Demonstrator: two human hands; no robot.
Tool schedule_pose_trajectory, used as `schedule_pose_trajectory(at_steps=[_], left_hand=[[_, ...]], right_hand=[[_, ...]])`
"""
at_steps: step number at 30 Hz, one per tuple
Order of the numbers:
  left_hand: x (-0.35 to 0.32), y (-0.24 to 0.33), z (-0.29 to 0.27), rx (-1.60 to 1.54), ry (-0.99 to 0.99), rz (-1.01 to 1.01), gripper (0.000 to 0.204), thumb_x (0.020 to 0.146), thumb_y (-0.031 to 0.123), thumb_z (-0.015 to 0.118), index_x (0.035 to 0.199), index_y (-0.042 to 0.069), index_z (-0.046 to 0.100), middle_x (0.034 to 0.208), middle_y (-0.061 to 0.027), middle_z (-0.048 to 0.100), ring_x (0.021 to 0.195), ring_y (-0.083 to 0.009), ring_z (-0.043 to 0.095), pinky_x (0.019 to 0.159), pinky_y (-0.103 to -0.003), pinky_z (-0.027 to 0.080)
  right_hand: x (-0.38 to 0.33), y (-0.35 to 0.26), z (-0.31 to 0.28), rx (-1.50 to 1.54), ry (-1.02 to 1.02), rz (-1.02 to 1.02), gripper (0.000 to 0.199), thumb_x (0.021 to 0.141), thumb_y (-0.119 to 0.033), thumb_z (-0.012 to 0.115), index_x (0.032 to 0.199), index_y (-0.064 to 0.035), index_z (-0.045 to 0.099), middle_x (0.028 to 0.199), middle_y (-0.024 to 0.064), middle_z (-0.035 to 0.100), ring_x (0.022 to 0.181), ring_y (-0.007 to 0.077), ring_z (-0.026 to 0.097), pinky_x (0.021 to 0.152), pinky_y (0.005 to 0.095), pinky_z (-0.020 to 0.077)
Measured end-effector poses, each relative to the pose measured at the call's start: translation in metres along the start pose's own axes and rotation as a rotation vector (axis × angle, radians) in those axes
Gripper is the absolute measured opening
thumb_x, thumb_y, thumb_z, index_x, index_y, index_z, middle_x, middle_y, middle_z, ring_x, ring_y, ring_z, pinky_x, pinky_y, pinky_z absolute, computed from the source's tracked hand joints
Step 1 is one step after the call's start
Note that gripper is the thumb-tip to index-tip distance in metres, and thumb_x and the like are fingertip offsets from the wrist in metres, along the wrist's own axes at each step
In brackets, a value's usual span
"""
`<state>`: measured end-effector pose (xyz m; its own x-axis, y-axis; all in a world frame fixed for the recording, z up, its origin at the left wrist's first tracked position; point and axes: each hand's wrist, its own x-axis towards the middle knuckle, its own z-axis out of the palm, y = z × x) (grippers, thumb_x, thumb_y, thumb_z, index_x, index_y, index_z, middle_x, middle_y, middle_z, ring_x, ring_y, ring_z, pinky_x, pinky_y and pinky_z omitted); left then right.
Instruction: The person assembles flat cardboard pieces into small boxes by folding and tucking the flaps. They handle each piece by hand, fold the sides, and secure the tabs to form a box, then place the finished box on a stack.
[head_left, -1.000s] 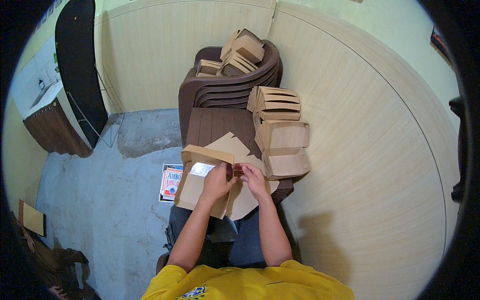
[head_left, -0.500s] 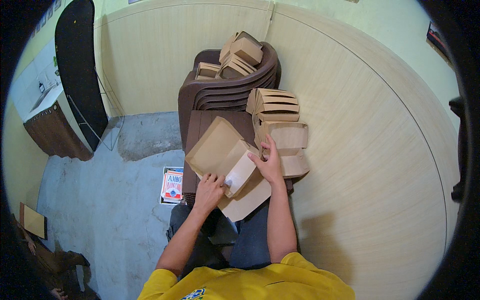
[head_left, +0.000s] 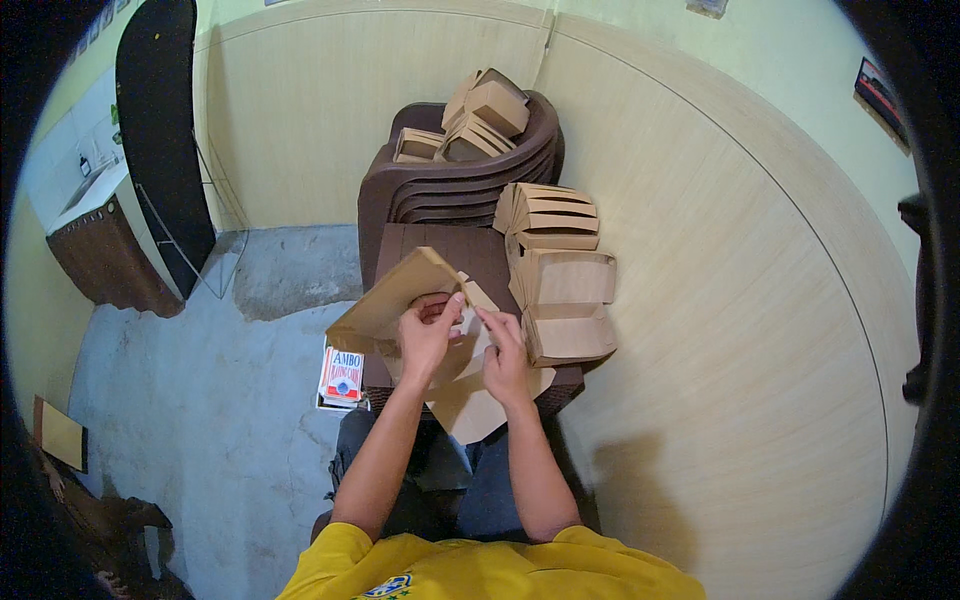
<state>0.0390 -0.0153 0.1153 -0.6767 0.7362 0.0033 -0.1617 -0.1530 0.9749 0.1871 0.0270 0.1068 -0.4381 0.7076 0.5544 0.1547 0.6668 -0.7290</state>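
Brown cardboard box (head_left: 387, 303) is mid-frame, part folded, one side standing up and tilted toward the left; it's held over the seat, lower portion hidden by the hands; left hand (head_left: 424, 345) grasps it near the inner corner, thumb up by the edge, fingers curled inside, probably to brace the wall; right hand (head_left: 507, 365) works the same corner from the other side, fingers bent, forefinger out to the flap edge; can't tell whether it pinches or only presses; two hands at one corner looks like a steady-and-work split.

Below the box, a flat cardboard sheet (head_left: 468, 410) lies over the front of the seat, toward the knees; likely there for easy reach; brown chair seat (head_left: 430, 240) serves as bench, its stacked chairs (head_left: 460, 178) presumably giving the working height.

Right of centre, open boxes (head_left: 570, 278) sit hinged open along the seat's right side, against the wall panel (head_left: 720, 300); behind them a nested row (head_left: 562, 212), seemingly packed tight to save space; more boxes (head_left: 490, 108) rest up on the chair backs, upper centre; printed carton (head_left: 342, 372) is on the floor (head_left: 215, 400), left of the seat.
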Motion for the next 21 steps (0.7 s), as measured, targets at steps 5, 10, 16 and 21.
schedule_pose_trajectory(at_steps=[5, 10, 16, 21], left_hand=[[-0.001, -0.016, -0.003, -0.029, -0.075, 0.056, 0.026, 0.097, 0.020, 0.082, 0.109, -0.003, 0.079, 0.100, -0.0064, 0.077, 0.092, -0.0154, 0.073, 0.078, -0.031, 0.062], [-0.012, -0.020, -0.007, -0.041, -0.161, -0.068, 0.019, 0.099, 0.011, 0.077, 0.110, -0.004, 0.080, 0.097, -0.0074, 0.078, 0.086, -0.0142, 0.072, 0.077, -0.030, 0.060], [-0.006, -0.028, -0.016, -0.238, -0.286, -0.325, 0.013, 0.096, 0.003, 0.073, 0.103, -0.006, 0.078, 0.100, -0.0127, 0.077, 0.090, -0.0198, 0.076, 0.088, -0.033, 0.065], [-0.002, -0.030, -0.022, -0.189, -0.412, -0.356, 0.013, 0.095, 0.003, 0.072, 0.102, -0.008, 0.076, 0.102, -0.0150, 0.076, 0.093, -0.0227, 0.076, 0.092, -0.035, 0.065]], right_hand=[[-0.011, -0.013, 0.003, -0.053, -0.038, 0.052, 0.039, 0.088, 0.000, 0.068, 0.126, -0.0057, 0.070, 0.118, 0.0158, 0.062, 0.113, 0.0341, 0.066, 0.099, 0.0427, 0.0541], [-0.005, 0.000, -0.001, -0.206, -0.084, 0.197, 0.026, 0.094, -0.026, 0.079, 0.106, -0.0052, 0.071, 0.097, 0.0104, 0.068, 0.092, 0.0302, 0.070, 0.083, 0.0423, 0.0561], [-0.004, 0.032, 0.008, 0.249, -0.033, 0.565, 0.012, 0.096, -0.012, 0.077, 0.090, -0.0009, 0.075, 0.080, -0.0001, 0.070, 0.075, 0.0086, 0.061, 0.069, 0.0272, 0.0474], [-0.011, 0.037, 0.009, 0.378, 0.079, 0.562, 0.016, 0.094, -0.013, 0.077, 0.092, 0.0025, 0.078, 0.081, 0.0035, 0.074, 0.075, 0.0112, 0.063, 0.070, 0.0310, 0.0496]])
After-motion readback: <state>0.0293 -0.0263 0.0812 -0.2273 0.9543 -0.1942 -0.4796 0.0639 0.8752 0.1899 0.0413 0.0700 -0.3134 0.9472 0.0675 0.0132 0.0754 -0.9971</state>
